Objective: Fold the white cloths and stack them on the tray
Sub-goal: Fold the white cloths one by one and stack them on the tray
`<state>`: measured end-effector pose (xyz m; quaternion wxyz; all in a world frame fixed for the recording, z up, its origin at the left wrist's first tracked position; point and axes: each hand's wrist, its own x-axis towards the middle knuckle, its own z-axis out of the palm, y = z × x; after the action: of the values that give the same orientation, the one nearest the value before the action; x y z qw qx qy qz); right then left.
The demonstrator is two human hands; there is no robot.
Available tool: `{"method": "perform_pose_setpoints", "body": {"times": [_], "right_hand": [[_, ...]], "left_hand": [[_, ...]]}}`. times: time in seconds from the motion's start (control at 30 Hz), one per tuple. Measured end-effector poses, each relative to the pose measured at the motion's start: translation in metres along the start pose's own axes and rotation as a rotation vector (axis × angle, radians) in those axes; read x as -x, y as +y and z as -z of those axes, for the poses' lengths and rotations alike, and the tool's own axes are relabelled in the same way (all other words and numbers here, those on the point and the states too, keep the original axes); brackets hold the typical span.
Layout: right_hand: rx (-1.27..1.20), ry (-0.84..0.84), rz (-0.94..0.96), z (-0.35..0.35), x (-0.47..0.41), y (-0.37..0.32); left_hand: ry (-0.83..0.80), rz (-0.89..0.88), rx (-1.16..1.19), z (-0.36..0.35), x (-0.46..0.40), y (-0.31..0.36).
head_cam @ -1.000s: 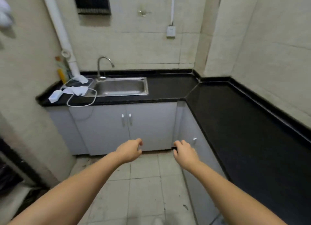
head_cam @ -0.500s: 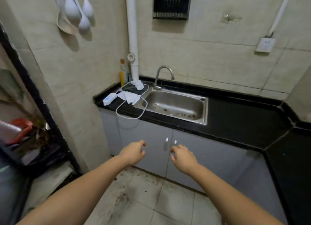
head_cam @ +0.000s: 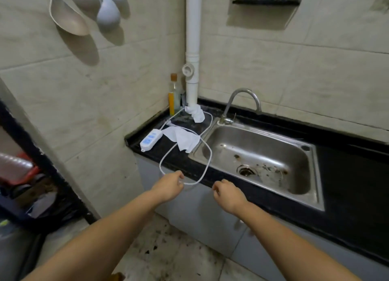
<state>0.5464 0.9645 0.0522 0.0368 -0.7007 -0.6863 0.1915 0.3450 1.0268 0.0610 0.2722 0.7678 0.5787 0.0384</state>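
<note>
Head view: black countertop (head_cam: 347,175) holds steel sink (head_cam: 311,154), tiled walls.

Tiled walls (head_cam: 263,59), black countertop (head_cam: 347,175)

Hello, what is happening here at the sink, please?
A person stands before a black counter with both arms stretched toward it. Neither the left hand nor the right hand holds anything; the fingers are loosely curled. Two white cloths lie unfolded on the counter left of the sink: one crumpled cloth at the foot of the pipe, one spread cloth beside a power strip, whose cable loops over the counter edge. No tray is in view.
</note>
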Motion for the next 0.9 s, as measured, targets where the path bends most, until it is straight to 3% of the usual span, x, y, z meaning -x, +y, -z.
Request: {"method": "perform_pose_setpoints", "body": {"times": [0.27,0.43,0.57,0.8,0.9], "right_hand": [[-0.044,-0.065,0.085,0.024,-0.142,-0.007],[0.005,-0.085,0.177,0.033,-0.254,-0.003],[0.024,-0.051,0.154,0.04,-0.325,0.009],[0.091,-0.178,0.126,0.018,-0.365,0.024],[0.036,-0.152,0.105,0.013,-0.366,0.028]], "left_hand": [[0.018,0.083,0.061,0.022,-0.106,-0.012],[0.043,0.238,0.189,0.027,-0.184,-0.017],[0.156,0.392,0.333,0.026,-0.238,-0.02],[0.137,0.562,0.403,0.008,-0.278,-0.022],[0.151,0.579,0.392,0.005,-0.281,-0.025]]}}
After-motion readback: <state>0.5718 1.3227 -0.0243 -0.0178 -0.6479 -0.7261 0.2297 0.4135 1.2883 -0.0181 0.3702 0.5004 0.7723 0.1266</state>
